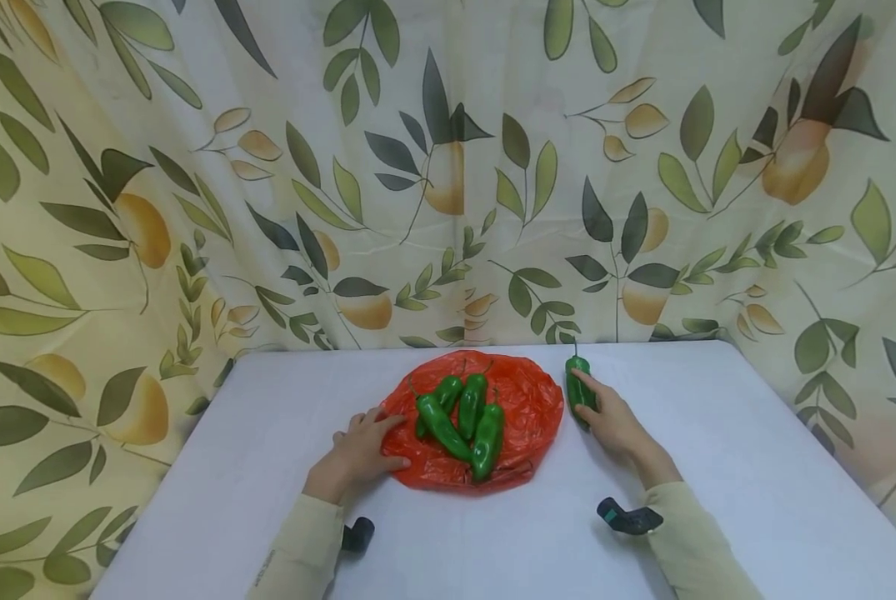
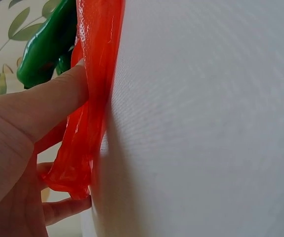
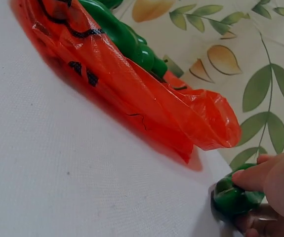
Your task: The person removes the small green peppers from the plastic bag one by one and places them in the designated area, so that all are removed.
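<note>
A red plastic bag (image 1: 532,396), spread out with a crumpled rim, lies mid-table and bears several glossy green peppers (image 1: 442,427). My left hand (image 1: 359,452) holds the bag's left edge; in the left wrist view the red film (image 2: 100,64) runs between thumb and fingers. Right of the bag, a single green pepper (image 1: 578,393) lies on the table with its stem toward the back. My right hand (image 1: 618,423) grips this pepper from the right, fingers on either side of it, as the right wrist view shows the pepper (image 3: 230,200) between them.
A white-covered table (image 1: 463,550) stands under everything, its back edge just behind the bag and the single pepper. A patterned curtain (image 1: 463,167) with leaves and fruit hangs behind and to the sides. Dark wrist camera mounts (image 1: 628,518) jut out beside both sleeves.
</note>
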Motion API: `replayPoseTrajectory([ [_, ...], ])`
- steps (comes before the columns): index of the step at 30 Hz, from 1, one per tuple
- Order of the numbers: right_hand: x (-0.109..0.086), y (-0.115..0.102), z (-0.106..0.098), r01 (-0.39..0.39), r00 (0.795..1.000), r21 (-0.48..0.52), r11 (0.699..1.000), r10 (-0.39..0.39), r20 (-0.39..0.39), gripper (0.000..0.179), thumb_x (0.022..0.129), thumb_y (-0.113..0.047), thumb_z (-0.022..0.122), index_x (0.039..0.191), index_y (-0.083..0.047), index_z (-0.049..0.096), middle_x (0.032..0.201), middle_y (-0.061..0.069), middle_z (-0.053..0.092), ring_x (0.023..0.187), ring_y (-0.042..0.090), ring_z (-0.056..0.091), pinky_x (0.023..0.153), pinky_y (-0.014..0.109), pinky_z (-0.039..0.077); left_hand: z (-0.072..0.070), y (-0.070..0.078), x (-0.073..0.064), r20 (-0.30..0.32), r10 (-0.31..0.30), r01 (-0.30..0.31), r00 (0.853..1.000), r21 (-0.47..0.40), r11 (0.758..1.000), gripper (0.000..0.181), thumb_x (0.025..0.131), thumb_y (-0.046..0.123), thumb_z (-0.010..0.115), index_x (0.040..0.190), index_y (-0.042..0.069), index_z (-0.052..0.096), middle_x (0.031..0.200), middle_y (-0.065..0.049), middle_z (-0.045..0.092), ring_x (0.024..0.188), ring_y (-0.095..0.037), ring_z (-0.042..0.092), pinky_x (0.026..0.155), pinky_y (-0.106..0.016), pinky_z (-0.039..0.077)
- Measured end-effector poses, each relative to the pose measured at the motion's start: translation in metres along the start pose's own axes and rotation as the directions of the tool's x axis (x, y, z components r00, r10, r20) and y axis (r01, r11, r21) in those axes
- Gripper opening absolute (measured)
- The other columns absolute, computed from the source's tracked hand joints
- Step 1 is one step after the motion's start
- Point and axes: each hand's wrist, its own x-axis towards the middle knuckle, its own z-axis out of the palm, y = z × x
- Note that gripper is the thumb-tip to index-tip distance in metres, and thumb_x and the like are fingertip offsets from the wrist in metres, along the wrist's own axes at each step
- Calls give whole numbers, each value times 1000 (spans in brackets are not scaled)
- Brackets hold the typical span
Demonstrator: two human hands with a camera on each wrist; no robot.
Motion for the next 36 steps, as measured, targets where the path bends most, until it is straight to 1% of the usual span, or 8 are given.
replayPoseTrajectory([
  [12, 0, 0, -1, 45, 999, -49, 998, -46, -21, 65, 102, -10, 54, 160, -6, 24, 154, 35, 33, 133, 51, 41, 109, 70, 39, -4, 0, 3, 2, 7, -7, 1000, 11, 1000, 74, 83, 41, 82, 149, 26, 51, 158, -12, 40, 141, -38, 35, 109, -75, 34],
  [20, 0, -5, -5, 60, 998, -60, 996, -62, -23, 65, 101, -12, 56, 159, -5, 27, 153, 36, 35, 132, 51, 43, 107, 70, 41, -5, 0, 2, -3, -1, 1, 1000, 4, 1000, 74, 83, 41, 81, 150, 26, 50, 159, -12, 39, 143, -39, 33, 111, -76, 31],
  [23, 0, -5, -7, 34, 999, -61, 998, -35, -6, 65, 102, -15, 55, 159, -5, 25, 154, 37, 33, 135, 55, 40, 107, 70, 41, -5, 0, 1, -1, -7, 7, 1000, 1, 1000, 74, 83, 40, 81, 149, 26, 50, 158, -12, 39, 143, -38, 33, 111, -75, 31],
  [27, 0, -6, -11, -42, 999, -72, 996, 42, -2, 67, 104, -22, 53, 160, -7, 22, 154, 39, 31, 139, 59, 33, 106, 72, 40, -5, 0, 0, 4, -18, 18, 1000, 1, 1000, 75, 84, 41, 81, 150, 27, 50, 159, -11, 38, 144, -38, 33, 111, -75, 30],
  [29, -1, -7, -13, -76, 997, -77, 994, 76, -15, 67, 104, -26, 52, 161, -7, 21, 154, 39, 30, 138, 60, 34, 105, 72, 40, -5, 1, 1, 7, -20, 20, 1000, -1, 1000, 75, 83, 41, 81, 150, 27, 50, 159, -11, 38, 144, -38, 32, 111, -75, 31],
  [31, -1, -8, -16, -84, 996, -77, 993, 81, -34, 66, 105, -26, 51, 161, -7, 22, 155, 39, 29, 138, 60, 35, 105, 71, 41, -4, 0, 1, 10, -20, 20, 1000, 2, 1000, 75, 83, 42, 81, 150, 27, 49, 159, -11, 38, 145, -38, 32, 111, -75, 31],
  [33, -2, -10, -17, -69, 996, -82, 994, 64, -59, 65, 105, -26, 51, 160, -5, 23, 155, 38, 29, 137, 60, 37, 105, 71, 41, -2, 0, 2, 9, -19, 19, 1000, 2, 1000, 75, 83, 42, 81, 150, 28, 50, 158, -11, 39, 144, -38, 32, 111, -75, 31],
  [36, -3, -15, -19, -13, 994, -87, 996, 3, -112, 63, 104, -22, 52, 158, -2, 27, 155, 38, 31, 135, 60, 39, 106, 71, 41, -1, -2, 3, 4, -13, 13, 1000, 12, 1000, 75, 83, 43, 81, 150, 28, 50, 158, -11, 39, 144, -38, 33, 111, -75, 32],
])
